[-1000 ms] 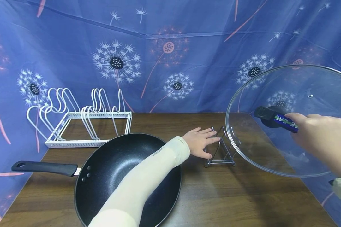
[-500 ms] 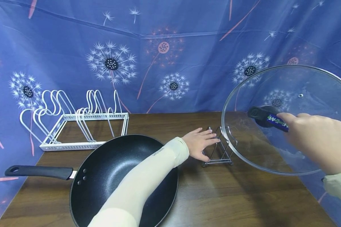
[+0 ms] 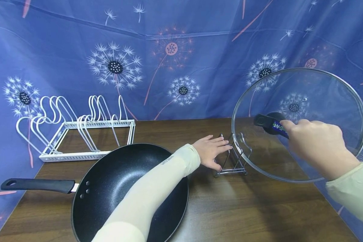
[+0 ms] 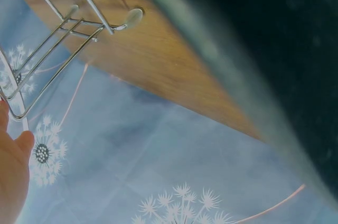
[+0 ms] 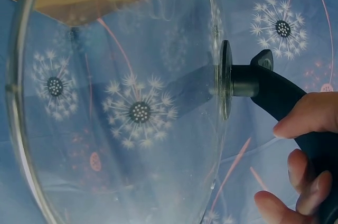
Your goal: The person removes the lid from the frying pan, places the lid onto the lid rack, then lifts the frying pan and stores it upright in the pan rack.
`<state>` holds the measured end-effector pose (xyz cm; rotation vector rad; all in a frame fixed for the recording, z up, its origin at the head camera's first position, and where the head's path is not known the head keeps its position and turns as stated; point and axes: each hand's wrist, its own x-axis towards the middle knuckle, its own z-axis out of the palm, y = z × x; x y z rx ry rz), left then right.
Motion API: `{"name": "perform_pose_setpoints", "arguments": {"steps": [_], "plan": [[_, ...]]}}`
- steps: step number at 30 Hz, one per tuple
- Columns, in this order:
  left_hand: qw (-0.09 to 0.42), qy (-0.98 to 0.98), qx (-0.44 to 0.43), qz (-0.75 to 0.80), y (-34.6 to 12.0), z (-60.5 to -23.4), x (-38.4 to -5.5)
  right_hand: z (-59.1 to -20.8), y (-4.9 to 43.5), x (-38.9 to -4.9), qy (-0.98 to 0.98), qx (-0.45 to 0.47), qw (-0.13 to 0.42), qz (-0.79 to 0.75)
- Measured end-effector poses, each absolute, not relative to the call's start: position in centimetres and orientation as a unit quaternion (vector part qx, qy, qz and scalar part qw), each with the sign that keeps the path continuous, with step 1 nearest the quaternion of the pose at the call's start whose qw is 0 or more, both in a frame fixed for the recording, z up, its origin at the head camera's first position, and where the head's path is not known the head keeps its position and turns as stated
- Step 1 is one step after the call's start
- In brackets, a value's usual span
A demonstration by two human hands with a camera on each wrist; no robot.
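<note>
My right hand (image 3: 319, 144) grips the black handle (image 3: 261, 121) of a large round glass lid (image 3: 329, 97). The lid is tilted upright, its left edge overlapping a small chrome wire rack (image 3: 231, 172); whether it rests in a slot I cannot tell. In the right wrist view, thumb and fingers wrap the handle (image 5: 285, 97), with the glass to its left. My left hand (image 3: 210, 152) lies with spread fingers at the rack's left side. The left wrist view catches only part of that hand (image 4: 13, 174) against the wires.
A black frying pan (image 3: 103, 188), its handle pointing left, lies on the wooden table (image 3: 230, 215) under my left forearm. Behind it stands a white rack (image 3: 78, 155) with several curved dividers. A blue patterned cloth (image 3: 211, 60) hangs at the back.
My right hand and the lid have moved left toward the wire rack, and the lid's right edge has come into sight. My left hand stays at the rack. The head view has shifted slightly.
</note>
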<state>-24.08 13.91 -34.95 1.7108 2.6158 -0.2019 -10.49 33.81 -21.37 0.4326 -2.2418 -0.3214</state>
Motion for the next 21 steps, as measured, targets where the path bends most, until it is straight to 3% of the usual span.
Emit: {"name": "perform_pose_setpoints", "arguments": {"steps": [4,11,21], "plan": [[0.004,0.835,0.546,-0.064,13.9,-34.9,-24.1,-21.3,33.4,-10.6,-0.894,0.183,0.389,-0.13],[0.006,0.837,0.542,-0.071,13.9,-35.1,-24.1,-21.3,33.1,-10.5,-0.937,0.13,0.298,-0.13],[0.001,0.839,0.54,-0.069,13.9,-35.2,-24.0,-21.8,32.7,-10.9,-0.944,0.114,0.283,-0.129]]}}
